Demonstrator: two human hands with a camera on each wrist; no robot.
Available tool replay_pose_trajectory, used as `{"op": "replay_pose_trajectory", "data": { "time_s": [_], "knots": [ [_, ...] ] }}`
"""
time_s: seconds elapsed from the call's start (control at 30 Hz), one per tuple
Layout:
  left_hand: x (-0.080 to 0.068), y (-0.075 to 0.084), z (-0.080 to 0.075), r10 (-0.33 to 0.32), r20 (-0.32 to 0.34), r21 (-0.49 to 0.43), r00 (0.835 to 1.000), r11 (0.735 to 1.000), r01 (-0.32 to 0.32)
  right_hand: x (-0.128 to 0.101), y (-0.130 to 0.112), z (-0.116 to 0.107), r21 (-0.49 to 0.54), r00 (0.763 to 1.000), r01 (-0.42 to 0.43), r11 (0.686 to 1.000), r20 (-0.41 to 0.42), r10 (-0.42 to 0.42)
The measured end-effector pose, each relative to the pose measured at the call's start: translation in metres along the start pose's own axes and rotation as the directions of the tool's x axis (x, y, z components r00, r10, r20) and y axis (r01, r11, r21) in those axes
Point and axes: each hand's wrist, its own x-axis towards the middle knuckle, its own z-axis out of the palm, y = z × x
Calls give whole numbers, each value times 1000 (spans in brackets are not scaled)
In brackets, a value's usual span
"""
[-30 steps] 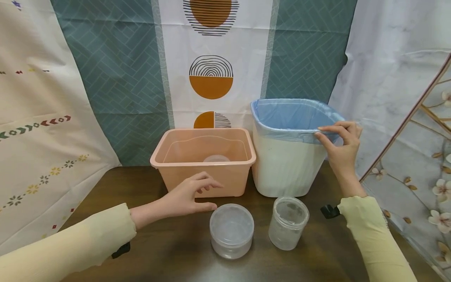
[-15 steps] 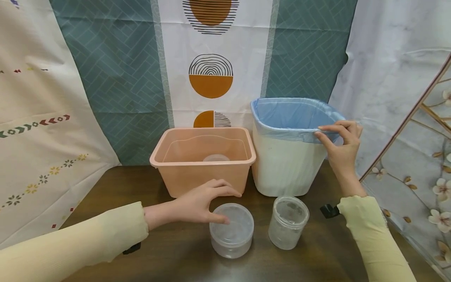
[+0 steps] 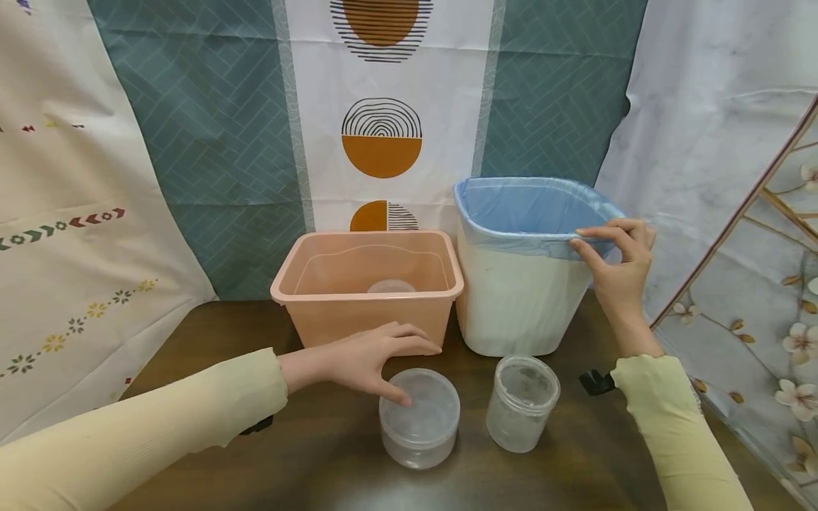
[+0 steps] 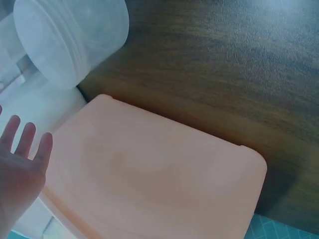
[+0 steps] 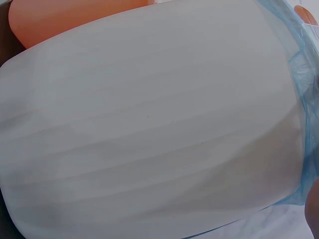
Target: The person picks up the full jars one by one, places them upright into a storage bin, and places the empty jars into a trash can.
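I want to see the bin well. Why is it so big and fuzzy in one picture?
Right wrist view: the white bin sits too close, filling the frame, soft and featureless. Head view: the same bin is sharp, evenly lit. Left wrist view: the pink tub is blurred too.

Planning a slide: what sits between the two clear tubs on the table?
Nothing: in the head view, only bare table separates the wide tub and the taller tub.
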Motion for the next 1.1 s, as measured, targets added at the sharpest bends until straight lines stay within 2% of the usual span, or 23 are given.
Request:
{"op": "replay_pose_trajectory", "data": {
  "time_s": [0.33, 0.57, 0.67, 0.77, 0.97, 1.1],
  "knots": [
    [9, 3, 11, 50, 85, -37, 995, 998, -47, 0, 1, -1, -7, 1000, -14, 1000, -8, 14],
    [17, 4, 25, 96, 182, -111, 979, 991, -77, 0, 0, -1, -2, 1000, 10, 1000, -2, -10],
    [19, 4, 28, 97, 209, -129, 973, 989, -71, 0, -1, -1, 3, 1000, 16, 1000, -2, -16],
    [21, 3, 32, 89, 226, -105, 970, 992, -67, 0, 0, -1, 6, 1000, 16, 1000, -6, -16],
    [25, 2, 40, 78, 281, 1, 956, 997, -82, -1, 1, -1, 5, 1000, 10, 1000, -3, -10],
    [27, -1, 43, 76, 293, 37, 953, 995, -91, -1, 1, -1, -5, 1000, 5, 1000, 2, -5]
  ]
}}
